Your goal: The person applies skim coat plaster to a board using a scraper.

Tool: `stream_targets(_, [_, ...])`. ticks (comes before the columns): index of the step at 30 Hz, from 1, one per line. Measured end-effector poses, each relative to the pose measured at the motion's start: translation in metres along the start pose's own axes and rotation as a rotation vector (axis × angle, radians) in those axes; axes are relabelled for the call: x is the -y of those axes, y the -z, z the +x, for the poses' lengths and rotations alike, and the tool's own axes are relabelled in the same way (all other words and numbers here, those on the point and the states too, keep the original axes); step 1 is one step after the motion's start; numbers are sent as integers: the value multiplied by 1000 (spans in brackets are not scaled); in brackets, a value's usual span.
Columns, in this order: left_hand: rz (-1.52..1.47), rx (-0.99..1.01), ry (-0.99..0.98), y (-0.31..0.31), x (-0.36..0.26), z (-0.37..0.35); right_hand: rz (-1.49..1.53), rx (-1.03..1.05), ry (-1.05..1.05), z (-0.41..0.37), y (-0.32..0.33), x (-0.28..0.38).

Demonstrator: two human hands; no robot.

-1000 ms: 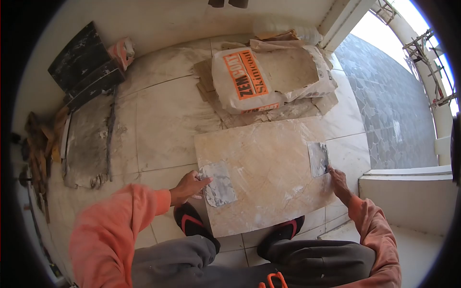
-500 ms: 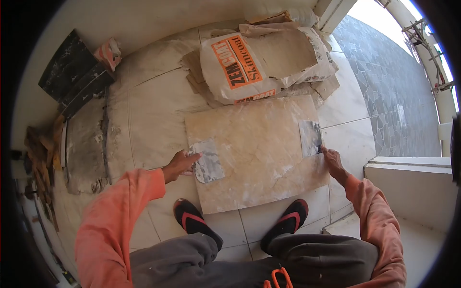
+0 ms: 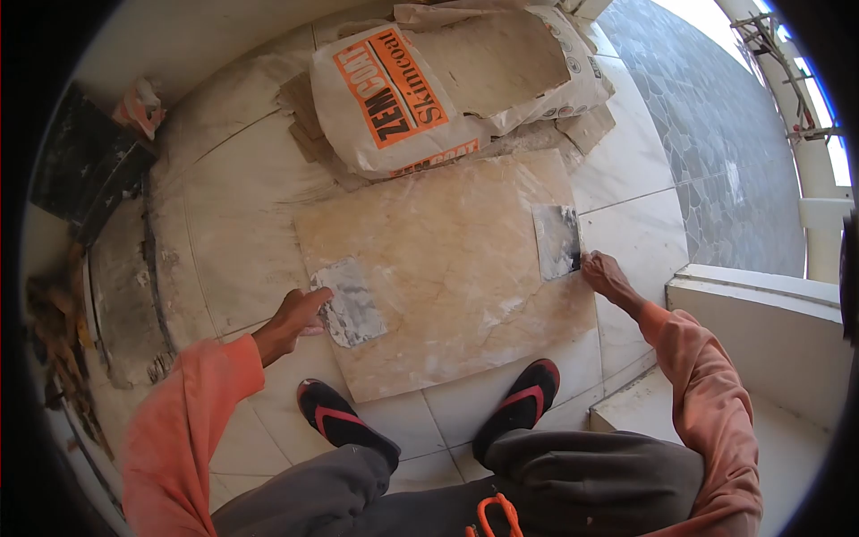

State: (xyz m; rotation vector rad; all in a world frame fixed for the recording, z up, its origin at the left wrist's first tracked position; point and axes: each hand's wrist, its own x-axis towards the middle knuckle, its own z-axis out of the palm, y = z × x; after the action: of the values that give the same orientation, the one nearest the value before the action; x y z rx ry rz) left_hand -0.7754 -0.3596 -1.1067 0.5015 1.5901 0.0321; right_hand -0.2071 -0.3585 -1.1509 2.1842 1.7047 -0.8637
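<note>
Over white tiles (image 3: 242,197), I see the orange-lettered paper sack (image 3: 465,76) higher in view now, left hand (image 3: 291,327) gripping a smeared grey plate (image 3: 353,306), right hand (image 3: 608,276) a dark-smudged plate (image 3: 557,242), on a beige slab (image 3: 447,268), fingertips partly hidden.

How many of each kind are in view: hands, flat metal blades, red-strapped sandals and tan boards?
Hands (left hand, right hand): 2
Flat metal blades (left blade, right blade): 2
Red-strapped sandals (left sandal, right sandal): 2
Tan board: 1
Total: 7
</note>
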Motion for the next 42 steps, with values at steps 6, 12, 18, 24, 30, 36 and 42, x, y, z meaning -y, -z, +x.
stream_targets(6, [-96, -73, 11, -9, -8, -8, -234, 6, 221, -9, 16, 18])
stream_targets(12, [-24, -117, 50, -13, -19, -19, -392, -88, 527, 10, 9, 1])
stream_targets(18, [179, 23, -101, 5, -2, -12, -188, 25, 49, 1, 39, 36])
stream_targets(24, [1131, -362, -908, 4, 21, -24, -238, -153, 183, -8, 22, 44])
stream_targets(30, [1214, -339, -872, 2, 11, -20, -105, -271, 87, -20, 13, 69])
stream_targets(36, [1210, -372, -797, -3, 7, -13, 77, -118, -61, -10, 27, 70])
stream_targets(42, [1199, -375, -688, -7, -2, -11, 159, -189, -77, -16, 32, 56])
